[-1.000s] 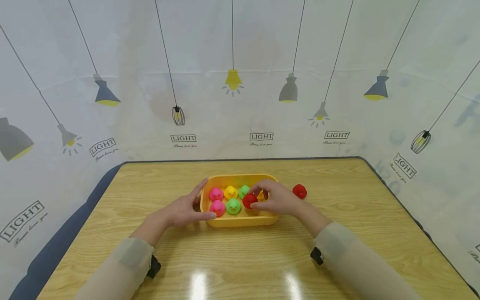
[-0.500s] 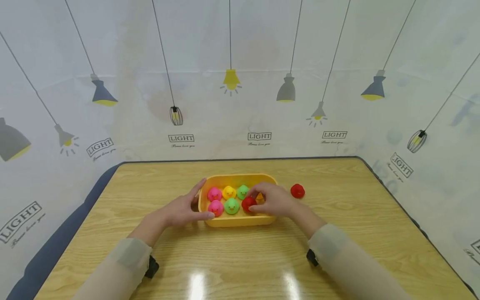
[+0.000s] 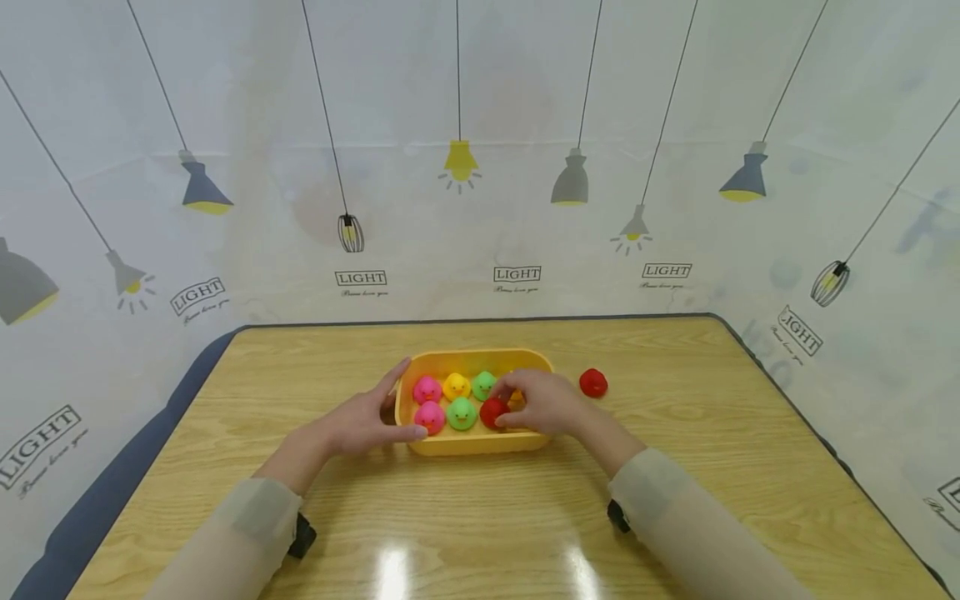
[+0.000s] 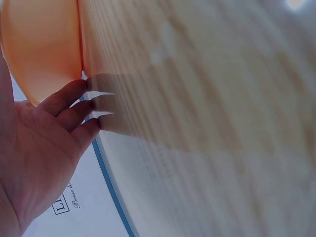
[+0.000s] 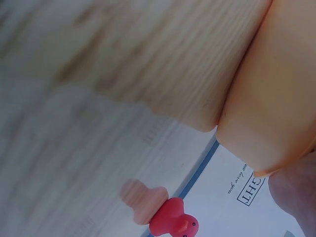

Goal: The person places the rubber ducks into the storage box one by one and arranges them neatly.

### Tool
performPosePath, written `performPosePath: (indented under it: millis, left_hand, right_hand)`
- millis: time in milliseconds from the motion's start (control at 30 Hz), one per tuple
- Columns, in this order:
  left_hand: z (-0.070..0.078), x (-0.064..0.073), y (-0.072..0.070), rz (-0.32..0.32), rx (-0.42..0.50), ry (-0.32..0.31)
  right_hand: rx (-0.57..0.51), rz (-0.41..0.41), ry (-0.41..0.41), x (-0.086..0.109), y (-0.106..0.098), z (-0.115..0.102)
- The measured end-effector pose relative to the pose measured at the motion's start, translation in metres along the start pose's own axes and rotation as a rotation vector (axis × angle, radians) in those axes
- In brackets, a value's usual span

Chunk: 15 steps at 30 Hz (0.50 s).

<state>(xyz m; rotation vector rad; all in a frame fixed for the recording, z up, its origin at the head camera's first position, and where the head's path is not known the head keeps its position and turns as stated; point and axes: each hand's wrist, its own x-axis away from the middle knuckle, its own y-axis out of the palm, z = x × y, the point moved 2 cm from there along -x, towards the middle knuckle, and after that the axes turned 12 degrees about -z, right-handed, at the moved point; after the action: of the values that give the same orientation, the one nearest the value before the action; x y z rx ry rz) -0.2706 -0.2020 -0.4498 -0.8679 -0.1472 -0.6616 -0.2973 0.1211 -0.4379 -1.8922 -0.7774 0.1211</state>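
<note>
A yellow plastic tray (image 3: 468, 446) stands on the table with several small rubber ducks in it. My left hand (image 3: 363, 421) rests against its left end, thumb along the near rim and fingers at the outer wall (image 4: 61, 44). Over the tray's right half, my right hand (image 3: 543, 404) pinches a red rubber duck (image 3: 492, 413) low inside. To its left sit a green duck (image 3: 461, 414) and a pink duck (image 3: 430, 417). Behind are another pink (image 3: 427, 389), a yellow (image 3: 456, 386) and another green duck (image 3: 483, 385). A yellow thing beneath my right hand is mostly hidden.
A second red duck (image 3: 593, 382) lies on the wooden table (image 3: 480, 517), right of the tray; the right wrist view shows that red duck (image 5: 173, 219) too. A white curtain (image 3: 285, 167) printed with lamps closes off the back and sides.
My right hand has lowered the red duck slightly towards the tray's floor, in the front row. My left hand stays at the tray's left end. The whole head view has shifted slightly.
</note>
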Motion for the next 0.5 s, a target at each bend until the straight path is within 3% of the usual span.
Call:
performPosePath:
  millis: [500]
  left_hand:
    - [-0.0018,-0.0021,0.0008,0.004,-0.014,-0.003]
  right_hand:
    - [-0.012,-0.012,0.015,-0.0001,-0.0007,-0.0008]
